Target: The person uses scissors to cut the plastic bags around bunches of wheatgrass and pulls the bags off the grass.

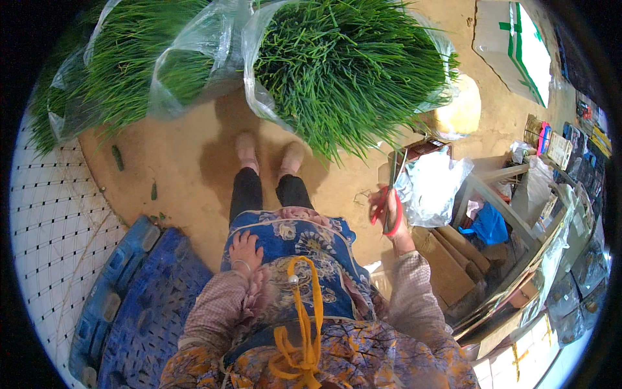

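Note:
My right hand (391,217) grips a pair of scissors (397,223) by its red handles, the blades pointing away from me, out to my right. With fingers spread, my left hand (245,251) rests flat on the blue flowered apron (278,243) at my front and holds nothing. Ahead of my feet stands a large bundle of long green leaves (343,71), like chives, in a clear plastic bag (259,97). More such green bundles (136,71) in clear bags stand to its left. Both hands are apart from the greens.
Blue plastic pallets (152,305) lie at the lower left beside a white dotted-tile surface (48,227). To the right are a white plastic bag (431,188), cardboard (447,266), a grey frame (495,201) and a blue bag (487,223). A white box with green tape (508,48) stands far right.

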Tool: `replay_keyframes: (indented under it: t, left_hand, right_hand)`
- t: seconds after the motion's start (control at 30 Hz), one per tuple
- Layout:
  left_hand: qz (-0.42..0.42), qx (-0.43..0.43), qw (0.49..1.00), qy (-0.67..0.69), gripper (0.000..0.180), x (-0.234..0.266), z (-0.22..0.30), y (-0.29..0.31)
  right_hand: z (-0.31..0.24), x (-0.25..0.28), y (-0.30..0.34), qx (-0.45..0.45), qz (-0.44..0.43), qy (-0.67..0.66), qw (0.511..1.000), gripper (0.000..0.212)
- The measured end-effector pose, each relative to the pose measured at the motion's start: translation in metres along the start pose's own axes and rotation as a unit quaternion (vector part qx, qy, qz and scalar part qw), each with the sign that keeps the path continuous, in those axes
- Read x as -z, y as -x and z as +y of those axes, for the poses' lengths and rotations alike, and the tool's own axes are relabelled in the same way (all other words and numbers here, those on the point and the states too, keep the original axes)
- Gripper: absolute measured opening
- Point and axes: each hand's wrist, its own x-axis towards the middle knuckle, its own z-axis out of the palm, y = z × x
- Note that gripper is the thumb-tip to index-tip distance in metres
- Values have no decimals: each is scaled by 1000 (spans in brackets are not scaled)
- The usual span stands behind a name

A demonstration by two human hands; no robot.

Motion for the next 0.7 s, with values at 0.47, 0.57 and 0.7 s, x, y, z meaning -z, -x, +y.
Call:
replay_keyframes:
  t: [0.47, 0.57, 0.7]
  left_hand:
    - [13, -16, 1000, -24, 36, 5, 4, 1]
    - [5, -11, 1000, -21, 36, 7, 6, 0]
    - [3, 2, 1000, -12, 36, 6, 4, 2]
  right_hand:
    - [-113, -10, -57, 301, 300, 562, 710, 43]
    - [-105, 4, -53, 297, 289, 524, 745, 35]
    - [-85, 15, -27, 238, 291, 534, 757, 37]
